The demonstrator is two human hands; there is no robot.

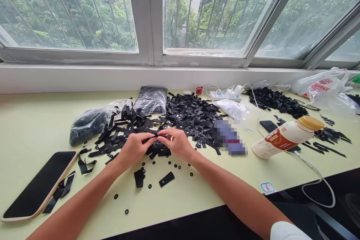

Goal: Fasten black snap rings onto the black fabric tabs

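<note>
My left hand [137, 146] and my right hand [176, 142] meet over the near edge of a heap of black fabric labels [194, 114]. Thumb and forefinger of each hand are pinched together, tip to tip. A small black piece [156, 135] shows between the fingertips; most of it is covered, so its exact kind is unclear. Just below the hands lies one black label marked M [167, 179], with another black label [138, 178] to its left. Small round black discs with pale centres, such as this disc [126, 212], are scattered around.
Left on the table [197, 195] are a phone [39, 185] and a filled plastic bag [88, 123]; another bag [151, 100] stands behind. A bottle [287, 138], white cable [317, 172], power strip [227, 95] and more black strips [277, 101] occupy the right.
</note>
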